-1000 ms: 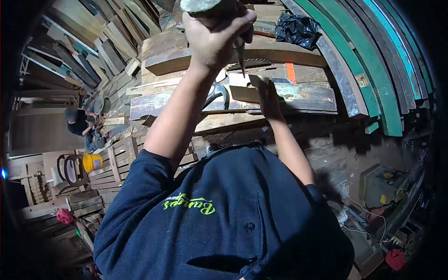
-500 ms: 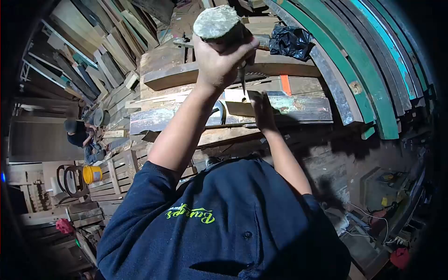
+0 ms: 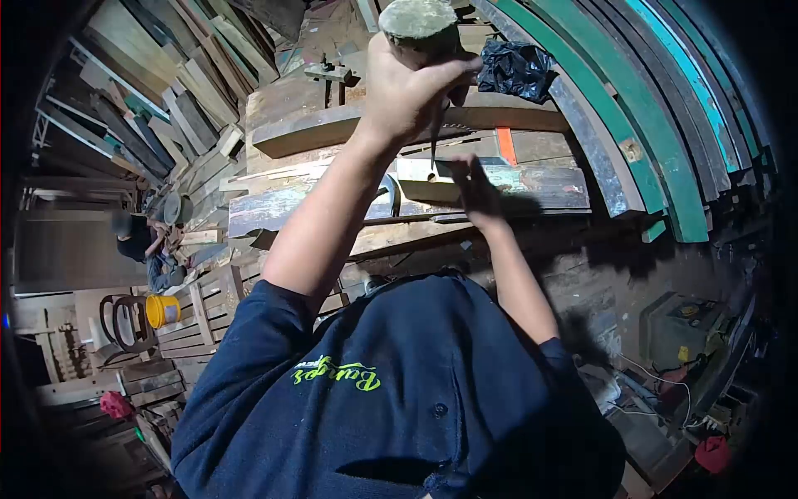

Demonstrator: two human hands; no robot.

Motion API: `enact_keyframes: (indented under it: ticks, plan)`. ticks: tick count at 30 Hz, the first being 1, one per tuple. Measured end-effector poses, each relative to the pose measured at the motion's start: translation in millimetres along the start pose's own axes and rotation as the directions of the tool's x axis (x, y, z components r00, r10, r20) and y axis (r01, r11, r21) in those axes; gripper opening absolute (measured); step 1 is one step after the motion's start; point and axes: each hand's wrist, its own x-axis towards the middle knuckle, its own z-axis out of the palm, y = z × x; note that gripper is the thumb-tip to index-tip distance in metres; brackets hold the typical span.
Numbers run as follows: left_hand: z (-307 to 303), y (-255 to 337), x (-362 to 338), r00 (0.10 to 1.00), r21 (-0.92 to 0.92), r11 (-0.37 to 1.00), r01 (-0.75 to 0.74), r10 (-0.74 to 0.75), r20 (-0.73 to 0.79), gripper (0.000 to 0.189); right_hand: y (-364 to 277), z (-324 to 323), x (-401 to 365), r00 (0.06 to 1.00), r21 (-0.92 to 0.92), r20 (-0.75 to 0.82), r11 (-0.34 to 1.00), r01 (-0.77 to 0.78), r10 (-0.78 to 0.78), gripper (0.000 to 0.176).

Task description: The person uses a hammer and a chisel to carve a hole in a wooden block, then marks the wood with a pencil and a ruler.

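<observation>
My left hand [image 3: 407, 91] is wrapped round a thick upright tool handle [image 3: 418, 21] with a worn, whitish round end. A thin dark metal shank [image 3: 435, 141] reaches down from this fist, its tip close over a small round hole in a pale wood block [image 3: 416, 190]. The block lies on a weathered board [image 3: 544, 187] with flaking paint. My right hand [image 3: 480, 195] is at the block's right end, slightly blurred, its fingers stretched out and apart. Left of the block is a dark curved piece [image 3: 389, 193], partly behind my left forearm.
A thick curved timber [image 3: 307, 137] lies beyond the board, near an orange strip [image 3: 506, 145] and a black plastic bag [image 3: 515, 73]. Long green planks [image 3: 615, 108] stand at the right. A person [image 3: 137, 237] sits at the far left near a yellow bucket [image 3: 162, 311].
My left hand and its tool have shifted slightly right and up. My right hand has moved a little right and down, uncovering more of the block and its hole.
</observation>
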Motion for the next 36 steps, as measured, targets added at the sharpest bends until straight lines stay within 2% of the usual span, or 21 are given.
enact_keyframes:
  ticks: [2,4,6,8,10,12,13,14,16,18,20,22,24,25,26,28,30,32,33,34,36]
  plan:
    - [1.1,3.6,0.4,1.0,-0.016,1.0,0.022,-0.022,-0.005,0.01,-8.1,-13.6,6.2,0.947,-0.039,-0.112,0.954,0.298,-0.3,0.029]
    - [3.1,4.9,-1.2,0.997,-0.052,0.997,0.053,-0.056,-0.059,0.011,-40.0,-25.8,23.0,0.872,0.133,-0.208,0.87,0.475,-0.444,0.037]
    - [9.5,5.9,-4.7,0.992,0.074,0.996,0.047,-0.038,-0.121,0.019,-98.8,-43.4,25.9,0.816,0.089,-0.162,0.816,0.572,-0.554,0.047]
    - [6.5,2.8,-5.3,0.989,0.019,1.0,0.012,-0.01,-0.145,0.02,-131.6,-45.4,37.6,0.743,0.089,-0.133,0.738,0.669,-0.656,0.057]
    - [3.6,-2.7,-4.1,0.985,0.014,0.999,-0.046,0.048,-0.168,0.018,-135.8,-49.2,42.6,0.792,0.082,-0.012,0.789,0.609,-0.61,0.06]
    - [-11.8,-24.4,-3.4,0.981,0.16,0.975,-0.155,0.171,-0.089,0.009,-109.5,-43.4,42.0,0.893,0.118,0.09,0.895,0.431,-0.442,0.059]
    - [-15.6,-29.2,-3.0,0.972,0.23,0.949,-0.214,0.23,-0.046,0.005,-65.2,-37.7,53.0,0.835,0.088,0.108,0.842,0.532,-0.539,0.057]
    - [-11.0,-21.3,-2.0,0.963,0.27,0.931,-0.245,0.266,-0.042,0.003,-55.5,-33.5,44.5,0.915,0.033,0.16,0.928,0.371,-0.371,0.061]
    - [-8.3,-17.7,-4.0,0.98,0.192,0.973,-0.125,0.151,-0.13,0.006,-33.7,-22.1,42.9,0.899,-0.253,0.103,0.863,0.437,-0.425,0.065]
    - [-12.8,-21.1,-5.0,0.98,0.227,0.965,-0.129,0.159,-0.116,0.009,-23.1,-11.0,42.4,0.908,-0.19,0.058,0.888,0.419,-0.415,0.068]
    - [-20.3,-30.8,-8.0,0.995,0.169,0.985,-0.021,0.036,-0.09,0.019,-20.0,-2.3,42.0,0.851,-0.338,-0.057,0.812,0.476,-0.523,0.068]
    - [-29.3,-47.4,-15.0,0.996,0.118,0.992,0.034,-0.024,-0.08,0.025,3.0,-0.8,53.0,0.809,-0.425,-0.013,0.735,0.528,-0.588,0.071]
    - [-33.5,-71.0,-25.5,0.974,0.156,0.988,-0.012,0.047,-0.222,0.03,36.5,0.7,55.0,0.834,-0.428,0.068,0.739,0.52,-0.548,0.072]
    - [-32.5,-64.3,-33.8,0.95,0.146,0.989,0.031,0.016,-0.31,0.032,61.1,3.1,55.4,0.854,-0.439,0.111,0.746,0.502,-0.509,0.076]
    - [-36.2,-58.4,-37.9,0.932,0.135,0.99,0.051,0.001,-0.363,0.032,74.3,9.1,45.1,0.925,-0.584,0.089,0.733,0.349,-0.369,0.079]
    - [-40.6,-42.3,-45.8,0.843,0.127,0.991,-0.052,0.112,-0.526,0.017,75.7,19.3,34.3,0.988,-0.495,0.084,0.855,0.153,-0.128,0.083]
    - [-58.3,-26.0,-55.9,0.848,0.098,0.993,-0.071,0.112,-0.518,0.016,56.4,34.7,28.0,0.997,-0.689,-0.032,0.724,0.03,-0.072,0.097]
    - [-75.6,-22.0,-63.7,0.779,0.135,0.984,-0.114,0.173,-0.602,0.014,32.7,48.3,30.0,0.997,-0.689,-0.074,0.723,-0.058,0.009,0.105]
    - [-79.4,-15.3,-67.7,0.768,0.081,0.986,-0.146,0.164,-0.619,0.017,29.2,57.4,34.6,0.994,-0.672,-0.106,0.735,-0.09,0.025,0.113]
    - [-81.4,-8.7,-71.7,0.757,0.027,0.983,-0.18,0.155,-0.635,0.019,19.4,64.0,35.7,0.991,-0.69,-0.115,0.711,-0.134,0.074,0.116]
    - [-85.2,0.0,-77.3,0.735,0.04,0.979,-0.202,0.178,-0.655,0.019,21.0,75.1,40.9,0.979,-0.751,-0.159,0.628,-0.202,0.125,0.117]
